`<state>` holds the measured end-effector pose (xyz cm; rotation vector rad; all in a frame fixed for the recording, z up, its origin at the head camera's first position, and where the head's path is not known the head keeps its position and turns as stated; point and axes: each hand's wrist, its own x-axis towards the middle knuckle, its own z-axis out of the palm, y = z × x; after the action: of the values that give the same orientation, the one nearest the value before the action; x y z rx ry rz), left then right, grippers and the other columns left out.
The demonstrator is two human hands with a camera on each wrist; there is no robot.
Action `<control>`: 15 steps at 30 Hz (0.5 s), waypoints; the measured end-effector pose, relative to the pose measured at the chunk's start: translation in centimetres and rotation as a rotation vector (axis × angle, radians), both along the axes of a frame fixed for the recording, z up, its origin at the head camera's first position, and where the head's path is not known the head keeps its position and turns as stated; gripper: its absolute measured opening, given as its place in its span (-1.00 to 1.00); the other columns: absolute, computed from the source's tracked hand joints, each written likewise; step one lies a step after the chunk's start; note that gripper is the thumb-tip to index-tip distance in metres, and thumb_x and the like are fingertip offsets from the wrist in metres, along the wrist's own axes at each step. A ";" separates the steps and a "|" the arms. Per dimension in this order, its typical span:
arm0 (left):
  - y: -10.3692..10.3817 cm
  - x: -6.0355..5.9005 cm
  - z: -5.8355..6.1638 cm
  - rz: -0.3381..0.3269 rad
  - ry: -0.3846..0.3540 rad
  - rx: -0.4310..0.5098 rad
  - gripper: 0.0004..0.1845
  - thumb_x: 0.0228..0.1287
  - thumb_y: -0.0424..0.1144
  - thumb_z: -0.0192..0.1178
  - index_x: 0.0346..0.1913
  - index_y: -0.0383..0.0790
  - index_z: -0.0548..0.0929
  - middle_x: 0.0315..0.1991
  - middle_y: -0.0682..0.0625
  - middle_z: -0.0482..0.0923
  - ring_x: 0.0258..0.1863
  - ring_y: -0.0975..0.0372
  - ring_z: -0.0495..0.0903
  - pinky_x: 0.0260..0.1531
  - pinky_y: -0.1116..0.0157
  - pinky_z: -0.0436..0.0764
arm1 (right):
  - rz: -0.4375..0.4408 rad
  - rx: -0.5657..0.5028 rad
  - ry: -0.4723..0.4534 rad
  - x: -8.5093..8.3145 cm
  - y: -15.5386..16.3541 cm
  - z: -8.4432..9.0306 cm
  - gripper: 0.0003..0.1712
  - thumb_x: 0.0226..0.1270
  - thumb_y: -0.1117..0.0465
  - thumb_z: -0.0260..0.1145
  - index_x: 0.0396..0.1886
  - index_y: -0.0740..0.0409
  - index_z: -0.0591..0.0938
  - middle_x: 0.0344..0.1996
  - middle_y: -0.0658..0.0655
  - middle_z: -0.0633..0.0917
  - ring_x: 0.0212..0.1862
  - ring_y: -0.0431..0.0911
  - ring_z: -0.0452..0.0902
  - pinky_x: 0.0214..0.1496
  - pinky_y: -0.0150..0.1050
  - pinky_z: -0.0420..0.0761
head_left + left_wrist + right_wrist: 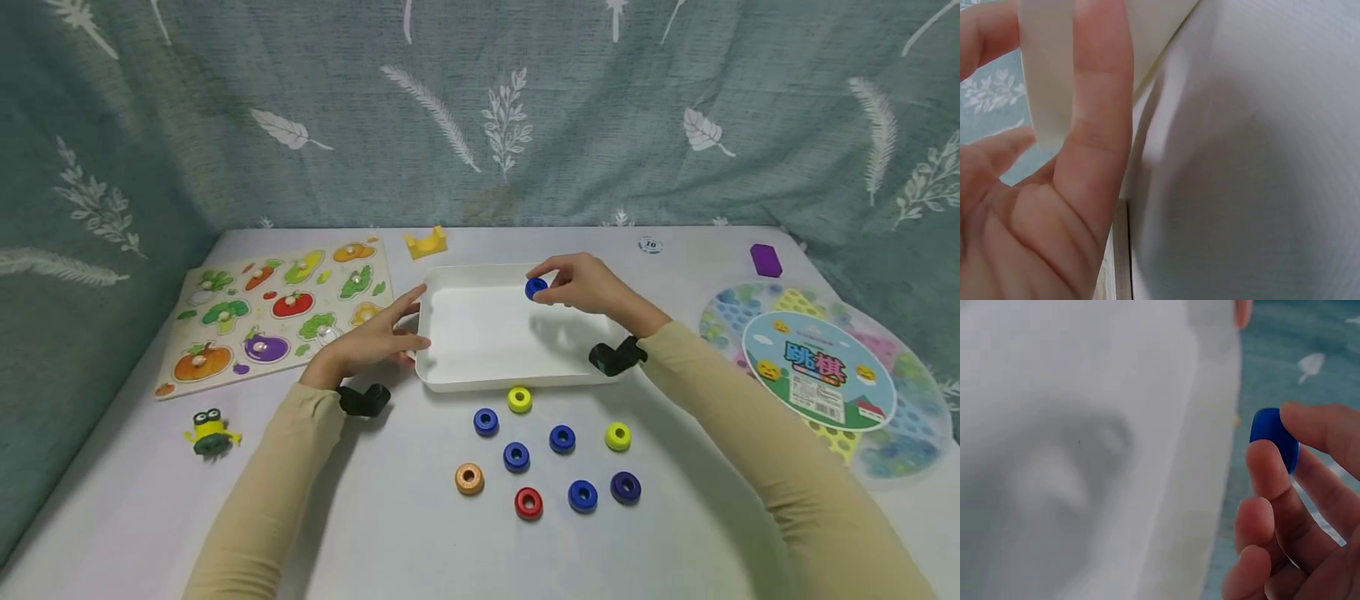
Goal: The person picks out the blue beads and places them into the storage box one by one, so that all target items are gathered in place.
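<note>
We list, by size, with the tray as landmark: the counter; a white tray at its middle; a vegetable puzzle board left of the tray; a round game board to its right. Our left hand rests at the tray's left rim, fingers straight against the wall. Our right hand pinches a blue ring above the tray's far right part. Nine loose rings lie just in front of the tray.

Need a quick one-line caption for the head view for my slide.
Right hand pinches a blue ring above the white tray while left hand steadies its edge.
</note>
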<state>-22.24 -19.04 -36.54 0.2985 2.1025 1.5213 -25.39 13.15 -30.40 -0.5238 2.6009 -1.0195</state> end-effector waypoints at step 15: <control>0.1 0.3 0.3 0.011 -0.013 0.001 -0.05 0.27 -0.31 0.17 0.51 0.15 -0.22 0.49 -0.16 -0.28 0.26 -0.11 0.23 -0.21 0.24 0.61 | -0.034 0.059 -0.123 -3.5 -3.7 -3.7 -0.56 0.22 0.21 0.36 0.12 0.13 0.61 -0.28 0.16 0.69 -0.42 -0.11 0.52 -0.41 -0.31 0.50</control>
<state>-21.93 -18.98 -36.27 0.2771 2.0967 1.5274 -28.84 9.43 -34.06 -0.3917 2.5305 -0.9515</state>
